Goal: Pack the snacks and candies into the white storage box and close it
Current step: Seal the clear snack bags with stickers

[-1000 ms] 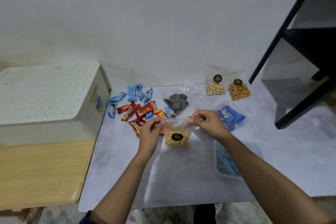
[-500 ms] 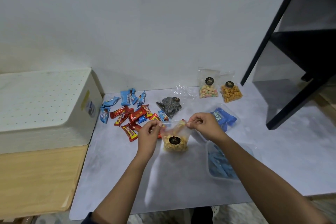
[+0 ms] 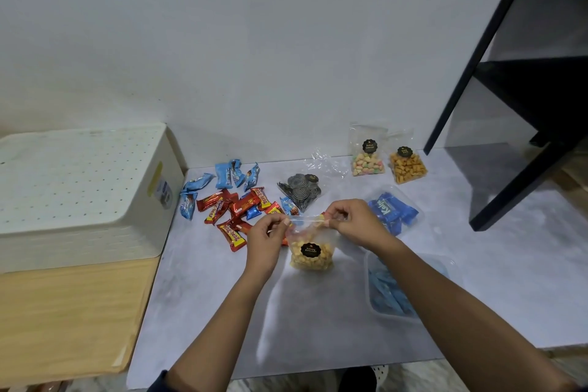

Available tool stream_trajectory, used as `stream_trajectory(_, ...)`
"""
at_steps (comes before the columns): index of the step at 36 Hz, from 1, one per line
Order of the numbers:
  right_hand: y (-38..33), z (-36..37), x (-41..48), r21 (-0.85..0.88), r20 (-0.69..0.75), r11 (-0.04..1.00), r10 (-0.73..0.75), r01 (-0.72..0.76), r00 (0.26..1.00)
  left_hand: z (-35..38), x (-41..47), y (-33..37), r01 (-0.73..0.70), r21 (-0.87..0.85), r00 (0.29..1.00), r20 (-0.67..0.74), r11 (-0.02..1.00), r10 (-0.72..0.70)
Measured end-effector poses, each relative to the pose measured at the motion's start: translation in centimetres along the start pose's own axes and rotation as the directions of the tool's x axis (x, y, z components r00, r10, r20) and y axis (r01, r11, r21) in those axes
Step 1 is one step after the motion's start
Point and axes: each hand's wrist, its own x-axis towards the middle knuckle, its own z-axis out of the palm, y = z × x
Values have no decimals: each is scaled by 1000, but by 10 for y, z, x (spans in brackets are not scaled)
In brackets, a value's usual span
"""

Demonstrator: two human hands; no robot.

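Nearest, I see the left hand (image 3: 265, 240) and right hand (image 3: 354, 223) each pinching a top corner of the clear snack bag (image 3: 311, 256), held upright above the grey table (image 3: 191, 280). Beyond lie wrapped candies (image 3: 235, 204). Far left, the white storage box (image 3: 79, 188) sits lidded on a wooden surface (image 3: 70, 312).

Clear snack bag (image 3: 311, 253) upright mid-table, top pinched; candies (image 3: 237, 205) scattered behind; white storage box (image 3: 79, 188) left.

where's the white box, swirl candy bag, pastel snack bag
white box (image 3: 79, 188), head view, on its dotted top
swirl candy bag (image 3: 300, 190), head view, on the discs
pastel snack bag (image 3: 368, 165), head view, on the snacks
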Motion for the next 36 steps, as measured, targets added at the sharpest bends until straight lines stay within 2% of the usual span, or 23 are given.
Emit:
stream_trajectory(7,-6,3,0,12,-13,999,42,-42,999,-4,1,-2,6,5,1000,-5,1000,-6)
stream_trajectory(12,-16,10,2,-27,14,999,-17,18,1000,-5,0,-1,-1,5,1000,15,1000,1)
stream_trajectory(23,-25,20,4,-27,0,999,24,-24,1000,-11,1,-1,25,-26,1000,9,999,-25)
stream_trajectory(36,-45,22,5,-238,25,971,30,-24,999,-15,0,1,15,-26,1000,5,1000,-14)
